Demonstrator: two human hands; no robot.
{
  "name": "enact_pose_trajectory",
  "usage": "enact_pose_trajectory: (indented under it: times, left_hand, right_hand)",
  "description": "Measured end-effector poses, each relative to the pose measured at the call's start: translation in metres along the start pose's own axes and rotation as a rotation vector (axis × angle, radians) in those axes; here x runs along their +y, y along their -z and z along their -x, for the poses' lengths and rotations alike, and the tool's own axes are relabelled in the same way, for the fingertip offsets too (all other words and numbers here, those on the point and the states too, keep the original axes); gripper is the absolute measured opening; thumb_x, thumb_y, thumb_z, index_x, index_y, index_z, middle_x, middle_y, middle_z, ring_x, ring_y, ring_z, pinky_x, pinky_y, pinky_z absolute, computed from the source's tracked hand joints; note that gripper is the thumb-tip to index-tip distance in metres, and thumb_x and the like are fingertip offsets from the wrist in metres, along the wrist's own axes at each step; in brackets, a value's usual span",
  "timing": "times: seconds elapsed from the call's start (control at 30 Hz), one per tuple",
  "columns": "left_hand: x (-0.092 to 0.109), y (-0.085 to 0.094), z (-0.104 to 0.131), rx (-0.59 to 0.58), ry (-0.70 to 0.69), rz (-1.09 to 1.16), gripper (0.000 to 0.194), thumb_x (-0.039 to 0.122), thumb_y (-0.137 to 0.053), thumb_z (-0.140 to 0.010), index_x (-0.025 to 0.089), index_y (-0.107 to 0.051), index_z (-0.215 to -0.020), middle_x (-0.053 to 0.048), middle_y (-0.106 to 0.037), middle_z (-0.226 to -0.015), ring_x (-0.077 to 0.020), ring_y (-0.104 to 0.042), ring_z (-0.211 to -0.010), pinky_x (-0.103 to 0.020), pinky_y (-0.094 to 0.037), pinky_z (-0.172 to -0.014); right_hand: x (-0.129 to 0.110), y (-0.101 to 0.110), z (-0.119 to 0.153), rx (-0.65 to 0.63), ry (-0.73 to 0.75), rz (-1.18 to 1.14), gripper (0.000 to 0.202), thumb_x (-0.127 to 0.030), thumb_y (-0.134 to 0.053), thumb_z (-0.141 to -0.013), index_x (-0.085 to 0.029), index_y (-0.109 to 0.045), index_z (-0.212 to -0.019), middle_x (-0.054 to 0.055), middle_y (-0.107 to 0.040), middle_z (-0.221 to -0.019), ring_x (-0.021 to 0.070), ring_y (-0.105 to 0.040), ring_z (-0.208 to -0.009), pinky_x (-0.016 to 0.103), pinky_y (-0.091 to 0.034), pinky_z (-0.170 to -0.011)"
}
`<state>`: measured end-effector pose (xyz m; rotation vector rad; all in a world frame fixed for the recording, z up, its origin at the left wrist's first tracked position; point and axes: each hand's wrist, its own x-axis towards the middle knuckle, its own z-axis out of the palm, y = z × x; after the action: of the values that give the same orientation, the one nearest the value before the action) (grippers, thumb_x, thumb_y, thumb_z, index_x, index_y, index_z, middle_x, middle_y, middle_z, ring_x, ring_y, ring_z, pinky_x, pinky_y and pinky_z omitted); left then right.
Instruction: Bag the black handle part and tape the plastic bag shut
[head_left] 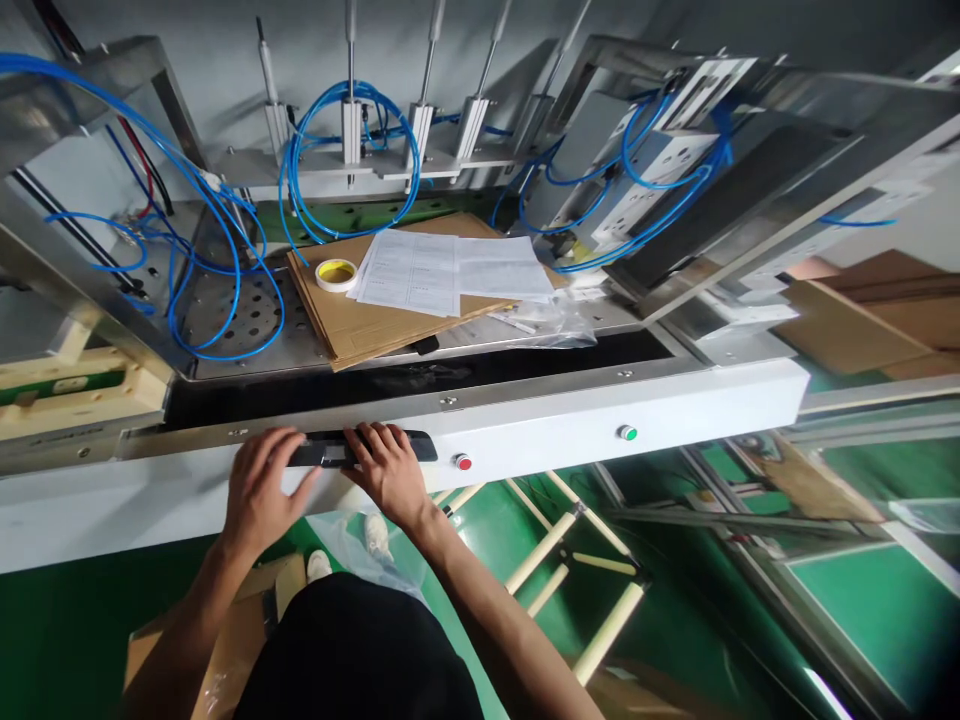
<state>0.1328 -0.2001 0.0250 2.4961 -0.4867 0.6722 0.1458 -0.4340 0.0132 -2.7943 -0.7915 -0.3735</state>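
A long, flat black piece (418, 446) with a rounded right end lies along the front edge of the machine; its exact kind does not show. My left hand (262, 487) grips its left end, fingers over the top and thumb at the near side. Curled over its middle is my right hand (391, 474), with the fingertips on the far side. A shiny, lighter patch (335, 454) shows on the piece between the two hands. My fingers hide part of it.
Behind the machine's white front panel (555, 425), with red (463, 462) and green (628, 433) buttons, lie cardboard sheets (337, 330), papers (412, 270) and a tape roll (335, 275). Blue air hoses (292, 190) loop around. Below stands a cream tube frame (547, 550).
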Motion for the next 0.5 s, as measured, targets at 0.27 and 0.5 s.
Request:
enact_pose_trajectory:
  times: [0.27,0.5]
  left_hand:
    - [0.003,-0.007,-0.007,-0.315,-0.242,-0.068,0.037,0.004,-0.056,-0.09,0.022,-0.068,-0.12,-0.011,-0.074,-0.122,-0.029,-0.07,-0.106,-0.045,-0.051,-0.092]
    - [-0.011,-0.004,-0.029,-0.421,-0.193,0.086,0.034,0.008,-0.06,-0.086,0.023,-0.069,-0.114,-0.009,-0.075,-0.108,-0.0275,-0.071,-0.099,-0.043,-0.056,-0.089]
  right_hand:
    - [0.007,0.029,-0.004,-0.102,0.014,-0.101,0.085,-0.062,-0.076,-0.088,-0.017,-0.051,-0.156,0.02,-0.068,-0.139,0.0348,-0.063,-0.122,0.049,-0.049,-0.101]
    - [0.001,0.032,-0.002,-0.074,-0.057,-0.103,0.033,-0.034,-0.068,-0.1,-0.023,-0.069,-0.131,0.012,-0.076,-0.111,0.0282,-0.066,-0.104,0.044,-0.048,-0.095]
